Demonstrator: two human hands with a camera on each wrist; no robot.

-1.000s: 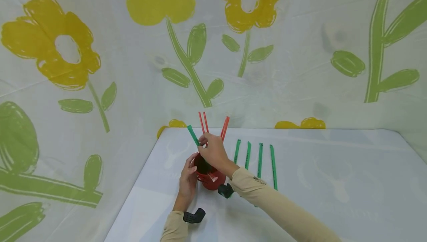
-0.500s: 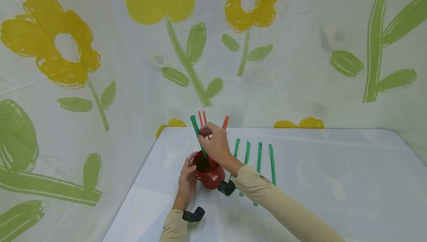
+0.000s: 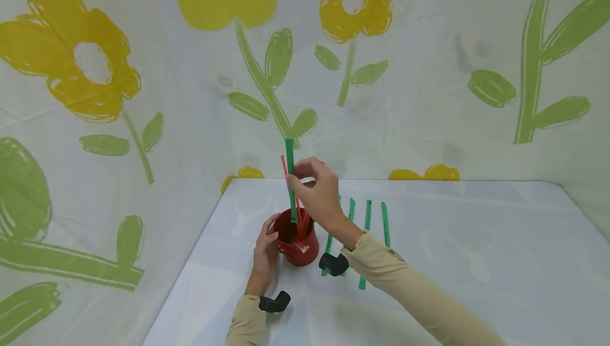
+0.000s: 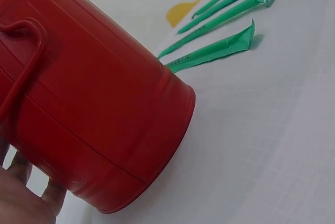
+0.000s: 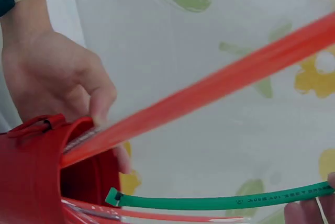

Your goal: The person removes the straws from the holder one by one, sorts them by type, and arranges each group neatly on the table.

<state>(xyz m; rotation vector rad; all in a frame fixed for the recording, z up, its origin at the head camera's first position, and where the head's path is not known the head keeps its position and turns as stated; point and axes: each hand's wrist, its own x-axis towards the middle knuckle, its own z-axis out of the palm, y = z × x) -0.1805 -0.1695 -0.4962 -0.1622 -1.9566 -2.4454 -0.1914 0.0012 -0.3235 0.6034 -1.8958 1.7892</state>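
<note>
My right hand [image 3: 320, 189] pinches a green paper-wrapped straw [image 3: 290, 176] between thumb and fingers, upright above a red metal bucket [image 3: 301, 253]. The straw's lower end overlaps the bucket mouth in the head view; in the right wrist view, that end of the green straw [image 5: 209, 202] is right at the rim. My left hand [image 3: 267, 250] grips the bucket's left side, thumb by the rim. Several red straws [image 5: 209, 93] lean in the bucket and stick out of its top. In the left wrist view the bucket [image 4: 99, 98] shows its side handle and base.
Several more green wrapped straws [image 3: 385, 224] lie in a row on the white table [image 3: 452, 261], right of the bucket and partly under my right forearm. A flower-printed curtain [image 3: 419, 97] hangs behind and to the left of the table.
My right hand has risen, drawing the green straw upward out of the bucket and turning it from a leftward lean to nearly upright. The left hand stays on the bucket.
</note>
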